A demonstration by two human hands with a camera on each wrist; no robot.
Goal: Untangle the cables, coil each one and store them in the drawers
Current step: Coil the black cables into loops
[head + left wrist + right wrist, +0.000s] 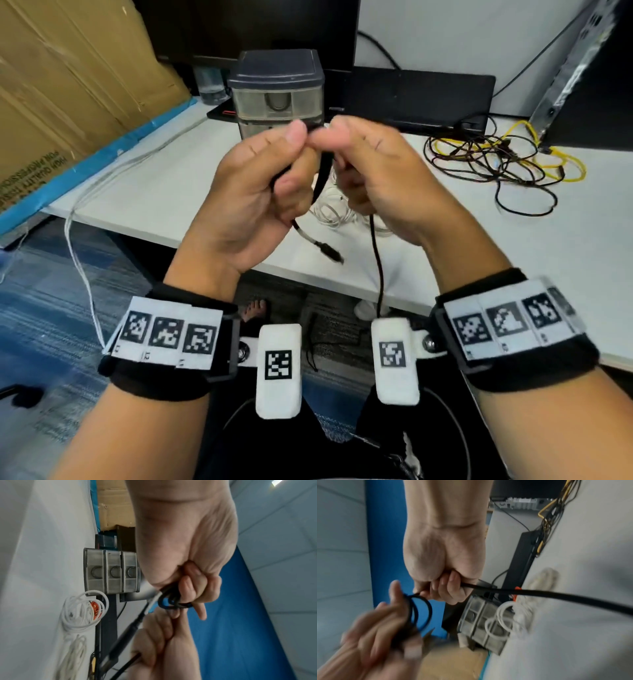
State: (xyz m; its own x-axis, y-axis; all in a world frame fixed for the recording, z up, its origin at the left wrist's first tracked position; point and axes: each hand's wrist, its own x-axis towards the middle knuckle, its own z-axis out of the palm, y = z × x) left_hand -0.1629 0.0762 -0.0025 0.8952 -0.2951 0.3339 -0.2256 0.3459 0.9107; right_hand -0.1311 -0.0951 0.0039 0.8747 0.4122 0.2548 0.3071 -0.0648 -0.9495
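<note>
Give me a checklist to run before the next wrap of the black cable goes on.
1. Left hand grips the coil: ok.
2. Right hand grips the black cable feeding in: ok.
3. Plug end hangs free below the left hand: ok.
4. Slack toward the floor free of snags: cannot tell.
5. Drawers open to take the coil: not ok, all three shut.
6. Tangle on the desk sorted: not ok.

Cardboard box (pixel 68 85) leans far left w/ blue strip along its edge; dark monitor (pixel 246 31) at back — black keyboard (pixel 418 96) beside it on white desk (pixel 154 178).
</note>
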